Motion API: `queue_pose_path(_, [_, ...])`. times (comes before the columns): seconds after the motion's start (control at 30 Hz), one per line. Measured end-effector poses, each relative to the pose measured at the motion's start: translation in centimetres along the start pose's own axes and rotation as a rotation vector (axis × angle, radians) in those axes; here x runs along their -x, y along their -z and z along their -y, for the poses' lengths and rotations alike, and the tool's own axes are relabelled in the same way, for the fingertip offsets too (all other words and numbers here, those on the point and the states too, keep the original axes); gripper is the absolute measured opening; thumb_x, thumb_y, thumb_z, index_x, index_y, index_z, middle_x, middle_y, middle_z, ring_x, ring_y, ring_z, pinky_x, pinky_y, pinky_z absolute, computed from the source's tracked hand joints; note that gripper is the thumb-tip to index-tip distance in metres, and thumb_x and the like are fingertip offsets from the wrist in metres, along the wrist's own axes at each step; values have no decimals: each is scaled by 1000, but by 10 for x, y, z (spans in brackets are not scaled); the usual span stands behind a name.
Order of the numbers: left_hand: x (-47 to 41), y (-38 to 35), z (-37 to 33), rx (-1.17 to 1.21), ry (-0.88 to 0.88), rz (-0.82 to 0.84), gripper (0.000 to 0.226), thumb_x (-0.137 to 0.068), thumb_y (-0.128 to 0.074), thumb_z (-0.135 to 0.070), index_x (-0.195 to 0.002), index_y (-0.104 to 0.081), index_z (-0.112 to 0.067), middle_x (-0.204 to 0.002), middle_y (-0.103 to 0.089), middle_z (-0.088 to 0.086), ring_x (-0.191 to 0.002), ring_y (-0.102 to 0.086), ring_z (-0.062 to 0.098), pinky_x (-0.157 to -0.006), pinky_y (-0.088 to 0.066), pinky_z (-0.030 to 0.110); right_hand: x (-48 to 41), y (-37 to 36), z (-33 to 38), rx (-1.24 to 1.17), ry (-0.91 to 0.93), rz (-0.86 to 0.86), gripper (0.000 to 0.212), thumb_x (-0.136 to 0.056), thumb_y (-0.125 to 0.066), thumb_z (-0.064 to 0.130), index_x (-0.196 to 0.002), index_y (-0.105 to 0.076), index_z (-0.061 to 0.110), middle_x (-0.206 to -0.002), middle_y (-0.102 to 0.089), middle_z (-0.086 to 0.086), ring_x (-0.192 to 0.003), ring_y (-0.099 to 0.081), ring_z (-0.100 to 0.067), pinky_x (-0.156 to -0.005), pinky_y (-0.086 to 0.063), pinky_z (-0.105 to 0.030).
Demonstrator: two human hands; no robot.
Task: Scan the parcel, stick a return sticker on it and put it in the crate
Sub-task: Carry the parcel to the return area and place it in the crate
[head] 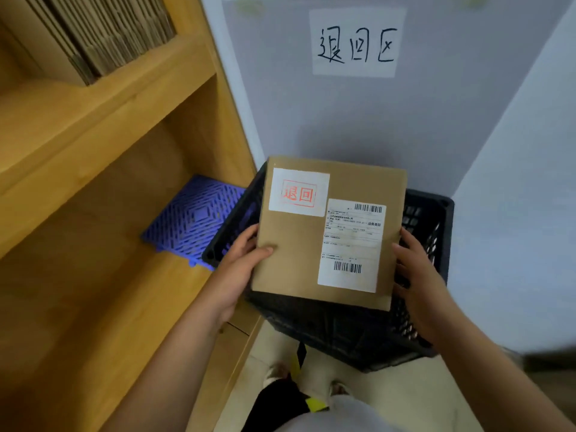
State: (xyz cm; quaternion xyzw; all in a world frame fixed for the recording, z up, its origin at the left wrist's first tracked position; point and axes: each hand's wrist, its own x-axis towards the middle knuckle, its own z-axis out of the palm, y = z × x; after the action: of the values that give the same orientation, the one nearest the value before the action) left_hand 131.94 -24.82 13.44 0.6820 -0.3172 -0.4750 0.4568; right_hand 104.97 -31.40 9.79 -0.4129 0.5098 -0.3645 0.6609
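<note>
Parcel [299, 244] w/ sticker [298, 192] held flat over crate [436, 219] — left hand [240, 269], right hand [417, 275] each grip a side; long axis runs away; crate straight below.

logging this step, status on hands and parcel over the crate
Left hand and right hand grip parcel by its sides. Return sticker on, parcel above black crate, not yet in. Nothing blocking.

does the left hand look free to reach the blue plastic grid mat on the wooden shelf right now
Probably not: the left hand is gripping the brown cardboard parcel over the black plastic crate. The blue plastic grid mat itself lies uncovered nearby.
</note>
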Motion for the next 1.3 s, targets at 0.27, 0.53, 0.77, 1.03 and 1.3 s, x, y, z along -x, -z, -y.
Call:
queue_pose_path(0.27, [-111,-11,7,-105,277,160,46,-94,-61,-33,-137,-47,-23,-109,-66,-3,-95,-60,11,-78,-48,33,-54,-23,-15,15,-197,-238,49,-100,-49,37,-147,-38,29,-128,-64,2,-100,-64,-16,-70,-49,-35])
queue_pose_path(0.53, [-166,-21,40,-208,527,359,51,-92,-61,-43,-133,-47,-16,-113,-63,3,-89,-58,14,-60,-41,31,-100,-42,-59,81,-405,-409,71,-95,-58,40,-155,-24,20,-148,-47,-13,-109,-60,-30,-71,-51,-36])
queue_pose_path(0.77, [-203,-30,66,-263,609,441,19,-94,-57,-44,-107,-59,-30,-103,-60,-5,-95,-53,15,-103,-36,42,-130,-31,-90,35,-544,-471,52,-98,-52,38,-144,-41,17,-131,-58,-14,-95,-63,-29,-73,-56,-44])
queue_pose_path(1.03, [-228,-42,87,-261,703,470,9,-97,-54,-41,-100,-57,-33,-100,-60,-8,-98,-51,17,-102,-35,42,-158,-21,-105,-18,-577,-532,49,-100,-53,28,-146,-40,16,-105,-60,-6,-81,-61,-23,-57,-48,-34])
queue_pose_path(1.3, [-237,-45,104,-270,725,478,19,-98,-53,-39,-114,-53,-29,-95,-57,-10,-83,-49,8,-104,-33,41,-171,-20,-136,-46,-644,-488,50,-94,-56,36,-140,-47,18,-126,-65,-12,-104,-66,-34,-82,-56,-45])
